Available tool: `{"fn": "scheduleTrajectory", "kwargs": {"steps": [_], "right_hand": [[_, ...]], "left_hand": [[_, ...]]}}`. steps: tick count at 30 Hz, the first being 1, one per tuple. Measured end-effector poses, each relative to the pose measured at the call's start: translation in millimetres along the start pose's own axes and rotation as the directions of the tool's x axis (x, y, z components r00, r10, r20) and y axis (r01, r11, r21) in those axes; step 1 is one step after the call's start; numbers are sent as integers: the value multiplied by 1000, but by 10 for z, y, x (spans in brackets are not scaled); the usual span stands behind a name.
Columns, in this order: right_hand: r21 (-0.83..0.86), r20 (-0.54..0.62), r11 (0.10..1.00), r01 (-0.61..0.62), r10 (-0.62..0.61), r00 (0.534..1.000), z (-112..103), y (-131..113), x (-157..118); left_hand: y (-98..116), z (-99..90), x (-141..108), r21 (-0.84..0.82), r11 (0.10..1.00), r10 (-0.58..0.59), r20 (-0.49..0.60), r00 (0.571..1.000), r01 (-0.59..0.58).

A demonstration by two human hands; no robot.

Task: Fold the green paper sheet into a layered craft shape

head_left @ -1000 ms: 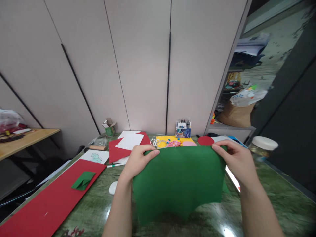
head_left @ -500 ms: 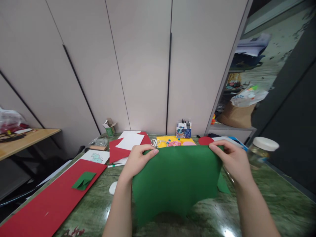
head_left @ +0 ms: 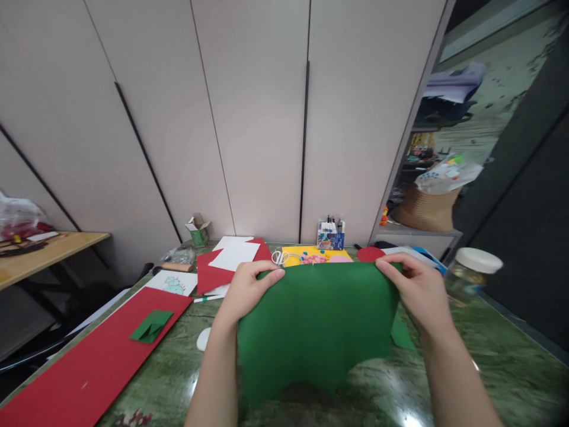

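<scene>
A sheet of green paper hangs in front of me, its lower edge cut in curves. My left hand pinches its upper left corner, thumb on the near side. At the upper right corner, my right hand is closed on the sheet between thumb and fingers. Behind its top edge, white-handled scissors lie by yellow paper with small pink and blue pieces. Another green paper piece shows on the table below my right hand.
Long red paper with a folded green piece lies at left. A lidded jar stands at right. White sheets, a pen box and a small green box sit toward the cabinet.
</scene>
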State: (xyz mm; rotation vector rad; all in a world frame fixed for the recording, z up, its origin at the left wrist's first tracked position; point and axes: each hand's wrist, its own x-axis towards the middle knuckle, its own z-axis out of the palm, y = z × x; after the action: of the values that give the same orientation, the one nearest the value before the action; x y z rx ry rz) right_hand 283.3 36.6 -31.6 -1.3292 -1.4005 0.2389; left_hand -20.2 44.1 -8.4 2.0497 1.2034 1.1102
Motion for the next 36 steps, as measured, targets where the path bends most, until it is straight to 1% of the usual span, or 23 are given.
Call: {"fn": "scheduleTrajectory", "kwargs": {"steps": [11, 23, 36], "right_hand": [[2, -13, 1000, 12, -12, 1000, 10, 15, -1], [35, -3, 999, -36, 37, 999, 13, 14, -1], [85, -10, 994, -66, 67, 998, 27, 14, -6]], "left_hand": [[-1, -2, -10, -2, 1000, -8, -1, 1000, 8], [10, -4, -17, -32, 999, -18, 4, 1000, 18], [-21, -12, -24, -17, 1000, -14, -2, 1000, 14]]}}
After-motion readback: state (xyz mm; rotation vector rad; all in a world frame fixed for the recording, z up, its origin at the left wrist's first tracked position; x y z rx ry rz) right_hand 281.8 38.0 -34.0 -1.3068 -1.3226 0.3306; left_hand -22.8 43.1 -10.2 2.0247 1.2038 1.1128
